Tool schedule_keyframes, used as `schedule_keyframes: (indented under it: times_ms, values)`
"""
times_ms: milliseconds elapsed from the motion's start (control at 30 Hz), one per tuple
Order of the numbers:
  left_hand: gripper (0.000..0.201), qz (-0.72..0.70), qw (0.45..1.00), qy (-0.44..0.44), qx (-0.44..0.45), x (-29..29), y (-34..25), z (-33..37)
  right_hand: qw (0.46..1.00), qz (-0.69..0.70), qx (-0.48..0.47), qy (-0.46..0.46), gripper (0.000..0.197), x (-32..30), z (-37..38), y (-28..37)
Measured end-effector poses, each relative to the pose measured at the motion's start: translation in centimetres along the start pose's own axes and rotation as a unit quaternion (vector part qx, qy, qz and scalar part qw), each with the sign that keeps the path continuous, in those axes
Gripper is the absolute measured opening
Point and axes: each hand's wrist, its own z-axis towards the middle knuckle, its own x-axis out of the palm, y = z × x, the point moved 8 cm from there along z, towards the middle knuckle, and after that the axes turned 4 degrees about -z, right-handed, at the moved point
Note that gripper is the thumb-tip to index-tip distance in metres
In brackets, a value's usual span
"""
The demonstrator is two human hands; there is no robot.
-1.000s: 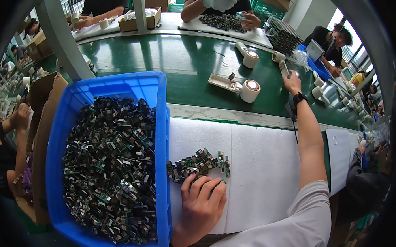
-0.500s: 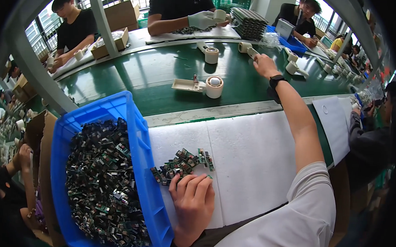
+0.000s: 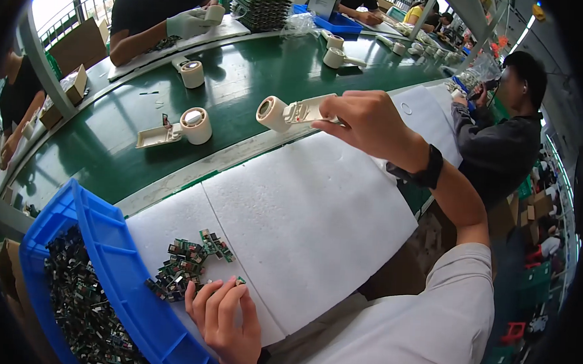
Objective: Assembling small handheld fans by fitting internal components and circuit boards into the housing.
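My right hand [image 3: 372,127] is closed on the handle end of a cream plastic housing [image 3: 301,111]. This housing has a round, drum-like head and a hollow, open handle, and it is held above the foam sheet's far edge. My left hand [image 3: 227,319] rests on the white foam sheet [image 3: 303,215], fingers bent and closed. A small green circuit board [image 3: 239,281] peeks out at its fingertips. Just beyond those fingers lies a loose pile of small circuit boards [image 3: 182,265] with metal connectors. My left thumb is mostly hidden.
A blue bin [image 3: 116,252] full of similar boards stands at left. Across the green conveyor belt [image 3: 244,72] lie more cream housings, including an open one [image 3: 195,126]. A gloved person [image 3: 159,20] works opposite; another person [image 3: 502,119] is at the right.
My right hand has lifted the housing off the belt and brought it nearer, over the foam sheet. My view has turned to the right. The left hand stays beside the pile.
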Motion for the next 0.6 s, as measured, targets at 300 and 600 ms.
schedule_keyframes:
  times_ms: [300,600]
  values:
    - [0.024,-0.246,0.958,0.030,-0.145,2.5,-0.6,-1.4,0.997,0.052,0.046,-0.024,0.029,-4.8,-11.3,10.9]
    - [0.028,-0.374,0.916,0.121,-0.080,6.2,-4.5,-0.4,0.950,0.276,0.145,-0.014,0.018,-1.8,-14.7,17.0]
